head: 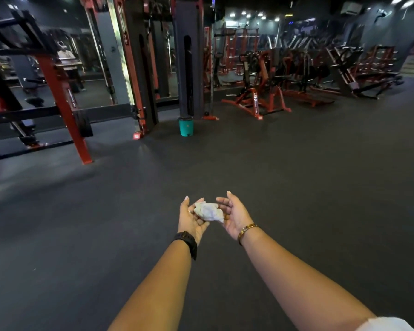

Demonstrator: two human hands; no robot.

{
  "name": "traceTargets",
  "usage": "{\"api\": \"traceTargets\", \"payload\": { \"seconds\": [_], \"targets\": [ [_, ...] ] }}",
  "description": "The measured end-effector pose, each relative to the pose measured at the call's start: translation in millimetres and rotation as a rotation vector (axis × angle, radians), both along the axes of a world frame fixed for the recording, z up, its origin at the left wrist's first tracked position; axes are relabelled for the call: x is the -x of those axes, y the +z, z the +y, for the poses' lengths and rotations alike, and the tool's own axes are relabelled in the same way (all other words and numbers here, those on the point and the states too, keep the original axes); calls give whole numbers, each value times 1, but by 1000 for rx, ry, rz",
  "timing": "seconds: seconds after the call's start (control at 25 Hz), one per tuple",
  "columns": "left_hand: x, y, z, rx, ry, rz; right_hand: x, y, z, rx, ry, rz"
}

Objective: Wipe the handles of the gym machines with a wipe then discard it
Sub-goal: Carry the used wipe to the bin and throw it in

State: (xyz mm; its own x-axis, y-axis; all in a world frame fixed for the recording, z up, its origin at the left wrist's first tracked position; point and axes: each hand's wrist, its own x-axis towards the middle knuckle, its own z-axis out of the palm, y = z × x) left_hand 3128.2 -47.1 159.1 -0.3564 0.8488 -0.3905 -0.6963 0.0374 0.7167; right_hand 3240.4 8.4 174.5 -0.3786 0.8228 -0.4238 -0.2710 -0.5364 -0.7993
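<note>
Far left of the hands, a rack (62, 101) of red and black square steel tube stands on the matte rubber floor (296, 175); its label is too blurred to read. Ahead of the left hand (191, 220), a round teal bin (186, 127) hides its contents. That hand is spread, palm cupped. The crumpled white wipe (208, 211) rests between both palms. The right hand (234, 216) is spread, fingers loosely curved.
</note>
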Motion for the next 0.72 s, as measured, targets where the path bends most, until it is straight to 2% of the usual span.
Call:
{"api": "traceTargets", "payload": {
  "seconds": [0.24, 0.4, 0.72],
  "targets": [
    [72, 15, 189, 2, 31, 21, 71, 13, 197, -18, 34, 1],
    [123, 3, 304, 0, 55, -4, 125, 3, 313, -34, 57, -22],
    [255, 10, 574, -30, 43, 6, 258, 12, 579, -66, 30, -49]
  ]
}}
